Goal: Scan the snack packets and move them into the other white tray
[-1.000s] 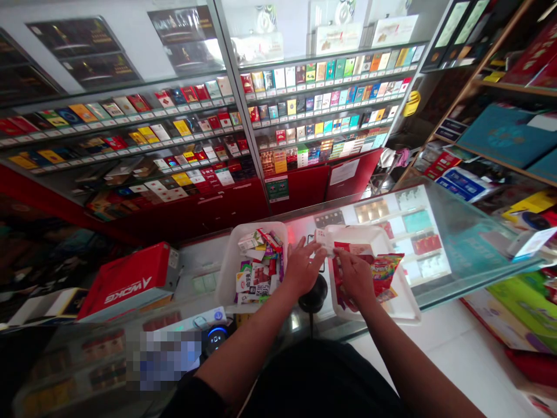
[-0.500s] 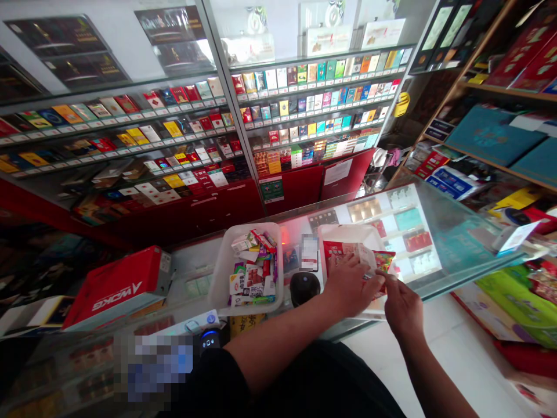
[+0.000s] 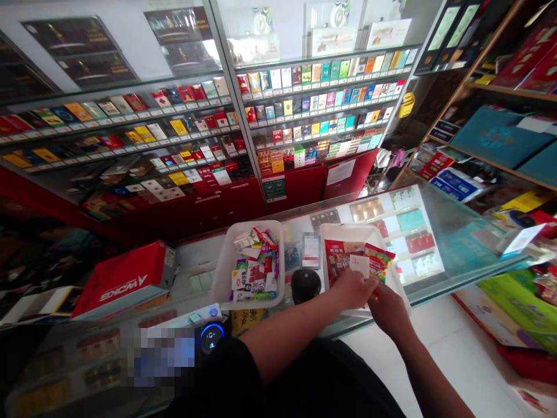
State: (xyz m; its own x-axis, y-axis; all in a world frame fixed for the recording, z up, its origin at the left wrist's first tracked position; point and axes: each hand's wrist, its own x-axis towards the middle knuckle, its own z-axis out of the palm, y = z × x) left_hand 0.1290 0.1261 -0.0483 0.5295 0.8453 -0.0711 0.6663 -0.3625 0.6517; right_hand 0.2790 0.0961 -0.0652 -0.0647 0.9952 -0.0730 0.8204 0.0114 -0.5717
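Two white trays stand on the glass counter (image 3: pixel 418 232). The left tray (image 3: pixel 226 267) is heaped with several small packets (image 3: pixel 255 264). The right tray (image 3: pixel 343 232) holds a red packet (image 3: pixel 335 255) and a colourful snack packet (image 3: pixel 378 258). My left hand (image 3: pixel 354 289) reaches across to the right tray's near edge and pinches a small white packet (image 3: pixel 359 266). Just beside it, my right hand (image 3: pixel 387 307) touches the same spot, fingers curled at the red packet's lower edge; what it holds is hidden.
A round black device (image 3: pixel 305 285) sits between the trays. A red box (image 3: pixel 124 281) lies at the counter's left, a glowing blue-ringed device (image 3: pixel 212 337) near me. Glass cases of cigarette packs (image 3: pixel 304 98) fill the back wall. Wooden shelves (image 3: pixel 500 133) stand at the right.
Both hands have drawn back from the right tray's middle to its near edge. My left hand now holds up a small white packet, and the tray's red packet lies uncovered.
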